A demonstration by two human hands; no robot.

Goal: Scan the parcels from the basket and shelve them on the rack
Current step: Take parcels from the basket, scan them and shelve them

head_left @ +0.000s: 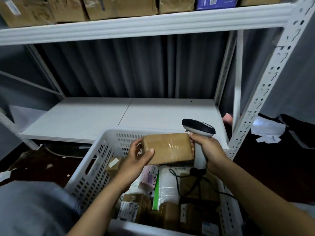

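My left hand [138,155] grips the left end of a brown taped cardboard parcel [167,148], held above the white perforated basket [95,160]. My right hand [207,148] is curled round the handle of a white and black barcode scanner [198,127], right beside the parcel's right end, its head pointing left over the parcel. The scanner's black cable [192,183] trails down into the basket. Several more parcels [136,207] and padded mailers lie in the basket below my hands.
A white metal rack stands ahead; its lower shelf [119,116] is bare, and the upper shelf [136,24] carries several cardboard boxes and one blue box [215,2]. A perforated upright [265,86] rises at right. Crumpled white paper [267,130] lies on the dark floor.
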